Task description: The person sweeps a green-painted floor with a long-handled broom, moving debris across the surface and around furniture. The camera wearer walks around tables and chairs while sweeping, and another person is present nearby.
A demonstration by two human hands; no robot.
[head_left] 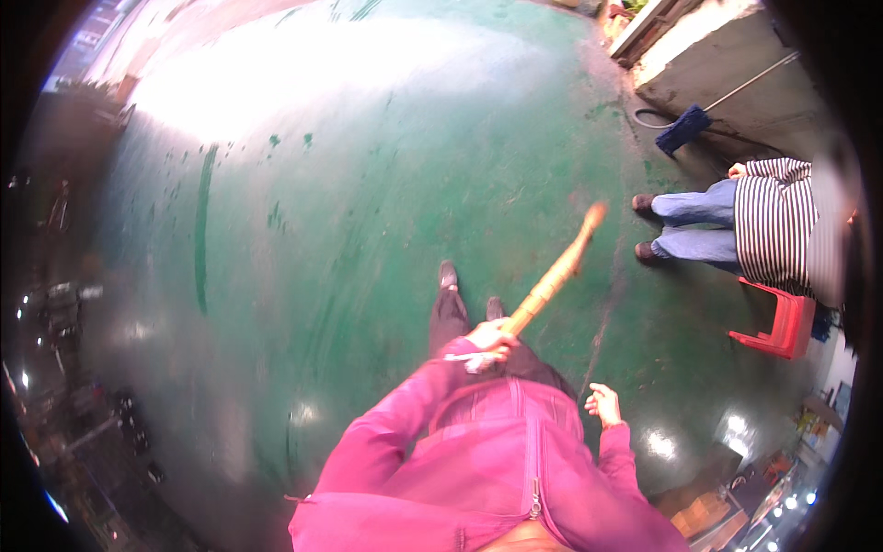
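Note:
My left hand (494,339) is closed round the lower end of a long tan stick (544,290) with banded, joint-like marks along it. The stick slants away to the upper right over the floor, and its orange-brown far end is blurred. Something small and white (478,362) shows at my left hand; I cannot make out what it is. My right hand (603,405) hangs beside my right hip, fingers loosely bent and apart, with nothing in it. Both arms are in pink-purple sleeves.
Green floor (368,202) spreads ahead, glaring at the far left. On the right stands a person in a striped top (777,221) beside a red plastic stool (782,327). A blue mop-like head on a pole (683,129) leans by the wall. Cardboard boxes (704,515) lie lower right.

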